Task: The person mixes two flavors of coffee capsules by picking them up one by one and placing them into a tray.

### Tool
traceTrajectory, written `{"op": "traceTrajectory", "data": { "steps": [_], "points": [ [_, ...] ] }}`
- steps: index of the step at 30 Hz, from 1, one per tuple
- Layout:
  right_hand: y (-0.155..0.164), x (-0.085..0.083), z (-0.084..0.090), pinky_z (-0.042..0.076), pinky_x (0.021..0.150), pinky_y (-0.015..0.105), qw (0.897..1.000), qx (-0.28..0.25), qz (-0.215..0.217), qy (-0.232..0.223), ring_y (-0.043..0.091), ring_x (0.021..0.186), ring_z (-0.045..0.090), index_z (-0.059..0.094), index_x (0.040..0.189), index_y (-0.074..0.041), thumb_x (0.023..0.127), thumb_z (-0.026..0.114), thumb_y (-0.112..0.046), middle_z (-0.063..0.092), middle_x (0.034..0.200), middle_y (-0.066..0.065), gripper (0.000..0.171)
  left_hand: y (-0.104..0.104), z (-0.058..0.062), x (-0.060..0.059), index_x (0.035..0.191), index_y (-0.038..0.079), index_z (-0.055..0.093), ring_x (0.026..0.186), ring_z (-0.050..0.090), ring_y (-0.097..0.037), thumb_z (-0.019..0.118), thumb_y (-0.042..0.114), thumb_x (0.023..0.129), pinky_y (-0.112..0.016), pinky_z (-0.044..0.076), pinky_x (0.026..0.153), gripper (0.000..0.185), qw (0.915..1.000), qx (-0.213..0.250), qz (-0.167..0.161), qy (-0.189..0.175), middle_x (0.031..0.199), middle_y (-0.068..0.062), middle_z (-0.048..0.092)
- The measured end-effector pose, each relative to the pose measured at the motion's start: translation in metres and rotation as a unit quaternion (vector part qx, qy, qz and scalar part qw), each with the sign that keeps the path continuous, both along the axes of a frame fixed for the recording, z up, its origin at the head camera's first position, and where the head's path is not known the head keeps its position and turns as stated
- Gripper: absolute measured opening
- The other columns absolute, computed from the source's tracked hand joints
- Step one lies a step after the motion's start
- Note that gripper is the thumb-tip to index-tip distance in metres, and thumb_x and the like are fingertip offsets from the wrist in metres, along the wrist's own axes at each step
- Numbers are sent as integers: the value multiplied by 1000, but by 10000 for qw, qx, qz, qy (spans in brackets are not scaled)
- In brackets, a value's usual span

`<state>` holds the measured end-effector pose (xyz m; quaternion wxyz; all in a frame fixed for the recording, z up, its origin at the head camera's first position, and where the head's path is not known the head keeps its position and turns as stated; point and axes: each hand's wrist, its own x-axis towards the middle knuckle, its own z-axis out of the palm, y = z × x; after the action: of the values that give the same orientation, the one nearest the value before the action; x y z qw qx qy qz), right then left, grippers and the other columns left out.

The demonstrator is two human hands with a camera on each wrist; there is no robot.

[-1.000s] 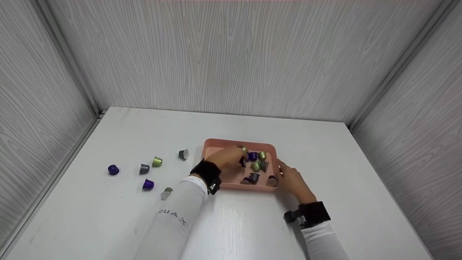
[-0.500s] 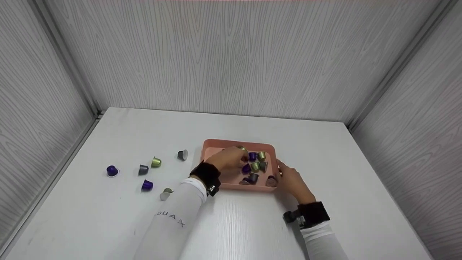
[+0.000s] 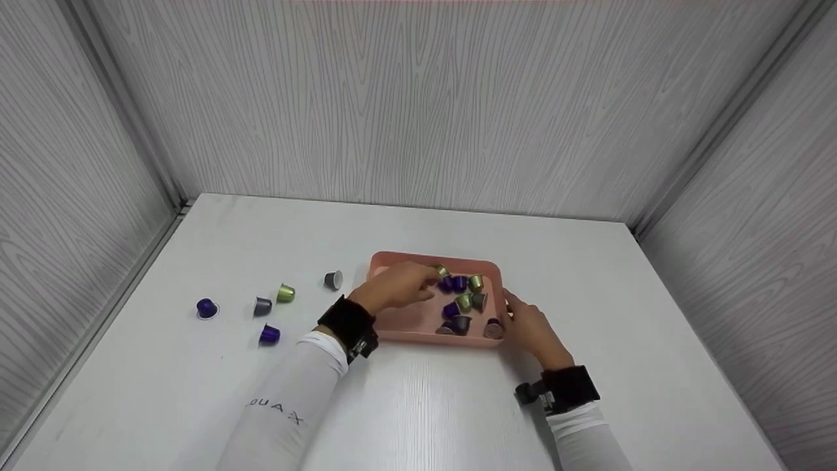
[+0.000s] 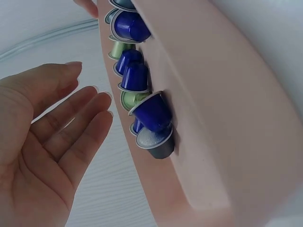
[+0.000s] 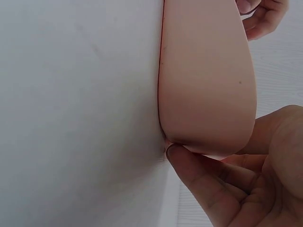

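My left hand [image 3: 397, 286] hovers over the left part of a pink tray [image 3: 439, 255], its fingers loosely bent and holding nothing. In the left wrist view, a gap separates the fingertips from the coffee capsules [image 4: 135, 78]. Blue-purple, green and grey capsules lie in the tray's right half, among them a purple capsule [image 3: 451, 310] and a green capsule [image 3: 476, 282]. My right hand [image 3: 531, 327] grips the tray's right end. From the right wrist, one fingertip [image 5: 177, 153] shows at the tray's bottom edge, with other fingers partly behind the end wall.
Left of the tray, loose capsules lie on the white table [image 3: 418, 418]: a grey one [image 3: 333, 280], a green one [image 3: 286, 293], another grey one [image 3: 263, 306] and two purple ones, one nearer [image 3: 269, 334] and one farther left [image 3: 207, 308]. Pale panels [image 3: 418, 104] enclose the table.
My left hand has drawn back leftward from the capsules, uncovering a purple one in the tray. Its sleeve now covers a greenish-grey capsule on the table. The right hand stays put.
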<state>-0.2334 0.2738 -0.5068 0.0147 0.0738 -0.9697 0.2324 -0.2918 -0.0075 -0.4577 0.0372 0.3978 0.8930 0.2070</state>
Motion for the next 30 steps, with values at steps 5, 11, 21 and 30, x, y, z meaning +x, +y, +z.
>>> {"op": "traceTrajectory", "data": {
  "steps": [5, 11, 21, 30],
  "points": [
    [-1, 0, 1, 52, 80, 45, 9998, -94, -14, -180, 30, 100, 65, 38, 148, 0, 100, 51, -14, 65, 117, 21, 52, -11, -1, 5, 124, 7, 65, 100, 63, -22, 64, 20, 96, -37, 50, 87, 31, 9998, 95, -109, 124, 115, -9, 67],
    [-2, 0, 2, 52, 81, 45, 9997, -102, -64, -233, 30, 101, 64, 37, 149, 0, 100, 52, -14, 65, 117, 20, 53, -27, 3, 13, 126, 7, 63, 112, 59, -24, 60, 36, 97, -38, 45, 98, 42, 9990, 198, -116, 375, 120, -9, 65],
    [-1, -2, 2, 51, 78, 44, 9995, -18, -118, -282, 25, 90, 63, 38, 149, -1, 100, 51, -14, 66, 113, 18, 52, -56, 0, 30, 139, 8, 52, 127, 48, -29, 56, 53, 94, -45, 38, 106, 64, 9933, 206, 69, 1134, 138, -11, 52],
    [-2, -1, 1, 52, 76, 44, 9995, -4, -162, -289, 26, 90, 64, 37, 149, 0, 100, 51, -14, 66, 114, 19, 53, -82, -8, 44, 150, 13, 37, 140, 31, -34, 49, 58, 95, -51, 25, 113, 72, 9867, 86, 4, 1625, 150, -15, 38]
  ]
}}
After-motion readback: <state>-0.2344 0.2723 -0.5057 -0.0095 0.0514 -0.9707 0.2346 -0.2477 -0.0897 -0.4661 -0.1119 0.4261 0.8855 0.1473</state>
